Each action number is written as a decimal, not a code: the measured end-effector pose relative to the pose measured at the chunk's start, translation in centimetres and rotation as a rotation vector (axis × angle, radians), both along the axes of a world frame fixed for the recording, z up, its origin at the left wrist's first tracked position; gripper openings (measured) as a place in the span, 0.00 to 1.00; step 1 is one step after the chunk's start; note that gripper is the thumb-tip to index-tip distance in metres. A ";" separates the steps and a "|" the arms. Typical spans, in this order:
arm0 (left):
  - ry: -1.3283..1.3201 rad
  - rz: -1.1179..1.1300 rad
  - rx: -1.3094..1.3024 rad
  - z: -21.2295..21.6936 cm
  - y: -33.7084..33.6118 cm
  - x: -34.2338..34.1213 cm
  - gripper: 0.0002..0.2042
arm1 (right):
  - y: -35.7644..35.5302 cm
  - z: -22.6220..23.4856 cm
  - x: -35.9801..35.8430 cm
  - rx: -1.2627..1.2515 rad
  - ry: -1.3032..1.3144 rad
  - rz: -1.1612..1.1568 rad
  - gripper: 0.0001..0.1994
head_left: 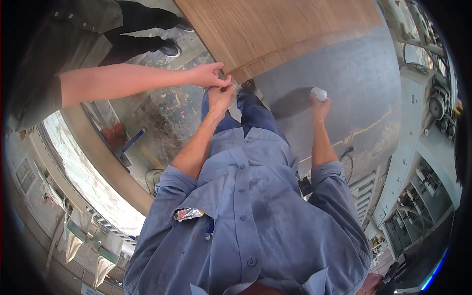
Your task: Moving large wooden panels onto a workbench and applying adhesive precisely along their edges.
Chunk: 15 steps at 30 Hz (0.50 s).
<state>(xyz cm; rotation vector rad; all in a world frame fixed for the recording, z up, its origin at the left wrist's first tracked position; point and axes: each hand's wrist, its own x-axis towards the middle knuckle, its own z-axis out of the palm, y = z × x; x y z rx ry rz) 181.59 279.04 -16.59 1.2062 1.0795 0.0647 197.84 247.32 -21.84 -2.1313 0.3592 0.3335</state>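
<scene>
My right hand (320,109) is wrapped round a small, whitish, rounded bottle (320,94) above the grey tabletop (344,73). My left hand (221,102) is by the near-left corner of a wood-grain panel (285,29). Its fingers are drawn together, and whatever is in them is too small or hidden to make out. Another person's hand (206,75) reaches in from the left, its fingertips at or almost at my left fingers; I cannot tell whether they touch.
The other person's dark-trousered legs (142,22) stand at the upper left on a stained floor (169,108). A brown beam-like edge (118,169) and a blue bar (132,142) lie at the left. Grey machine cabinets (410,113) line the right side.
</scene>
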 end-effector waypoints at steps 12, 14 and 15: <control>-0.112 0.294 -0.439 2.6 -0.4 3.0 0.09 | 11.6 7.8 -2.4 0.085 0.029 0.494 0.26; -0.116 0.325 -0.417 2.3 -0.6 2.9 0.10 | 13.6 8.9 -3.2 0.067 0.085 0.601 0.25; -0.114 0.369 -0.436 2.2 -0.6 2.9 0.10 | 14.4 9.3 -3.4 0.080 0.099 0.617 0.25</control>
